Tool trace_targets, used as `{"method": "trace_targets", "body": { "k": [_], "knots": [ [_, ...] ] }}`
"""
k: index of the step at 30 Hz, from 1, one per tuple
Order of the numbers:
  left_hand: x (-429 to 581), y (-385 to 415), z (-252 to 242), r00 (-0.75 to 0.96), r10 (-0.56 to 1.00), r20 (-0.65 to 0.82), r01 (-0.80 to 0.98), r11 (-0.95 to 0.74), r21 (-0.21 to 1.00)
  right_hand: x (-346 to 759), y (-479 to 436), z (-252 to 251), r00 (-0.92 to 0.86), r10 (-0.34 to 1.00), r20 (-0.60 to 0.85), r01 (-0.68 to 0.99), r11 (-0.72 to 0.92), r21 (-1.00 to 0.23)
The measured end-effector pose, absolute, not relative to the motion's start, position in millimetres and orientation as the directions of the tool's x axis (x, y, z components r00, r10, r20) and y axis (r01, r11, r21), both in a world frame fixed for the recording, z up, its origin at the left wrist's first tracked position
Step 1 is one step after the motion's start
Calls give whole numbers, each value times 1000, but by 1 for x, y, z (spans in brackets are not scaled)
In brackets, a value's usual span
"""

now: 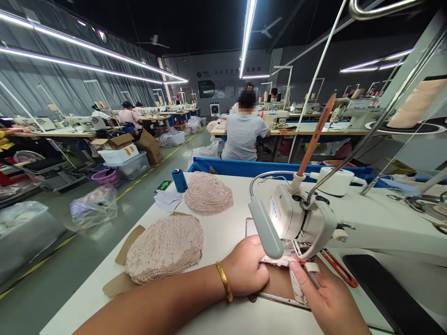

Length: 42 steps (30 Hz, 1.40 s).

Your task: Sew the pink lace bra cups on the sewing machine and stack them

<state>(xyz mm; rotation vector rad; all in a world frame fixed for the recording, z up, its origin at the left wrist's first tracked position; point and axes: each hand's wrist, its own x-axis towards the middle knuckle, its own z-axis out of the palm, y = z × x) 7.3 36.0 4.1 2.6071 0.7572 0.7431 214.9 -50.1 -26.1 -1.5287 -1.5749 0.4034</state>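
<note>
A strip of pale pink lace [297, 284] lies under the needle area of a white sewing machine [284, 211], over a flat brown surface [279, 280]. My left hand [246, 266], a gold bangle at its wrist, is closed at the lace's left end; its fingertips are hidden. My right hand [326, 291] pinches the lace between thumb and fingers, just in front of the presser foot. A grey lamp head [266, 228] hangs above my left hand and hides part of the needle area. Orange-handled thread snips [340, 270] lie beyond my right hand.
Two piles of lace pieces, a near one [165, 246] and a far one [208, 193], rest on the white table. A blue thread spool [179, 180] stands behind. At right lies a black phone-like slab [391, 293]. A pencil [317, 132] stands upright on the machine. A co-worker [242, 135] sits ahead.
</note>
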Motion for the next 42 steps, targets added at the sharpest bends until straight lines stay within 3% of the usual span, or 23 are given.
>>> {"method": "trace_targets", "body": {
  "k": [8,12,16,19,22,27,42],
  "knots": [
    [10,42,-3,673,646,361,348,-707,616,209,-48,-27,178,942,283,503,160,-849],
    [8,39,0,662,676,324,335,-654,678,208,-49,-29,156,949,273,492,165,-855],
    [6,37,-1,671,675,307,312,-632,709,212,-51,-26,104,926,362,562,246,-790],
    [2,33,-5,717,588,373,269,-728,630,221,-51,-20,-129,885,447,676,408,-613],
    [-6,25,-9,784,483,390,290,-840,459,228,-51,-11,-439,774,456,690,615,-381],
    [-17,14,-4,846,411,339,337,-906,257,229,-51,-3,-566,670,480,698,700,-155],
    [-12,21,-13,808,419,414,350,-907,235,236,-46,-15,-512,730,452,760,630,-156]
  ]
}}
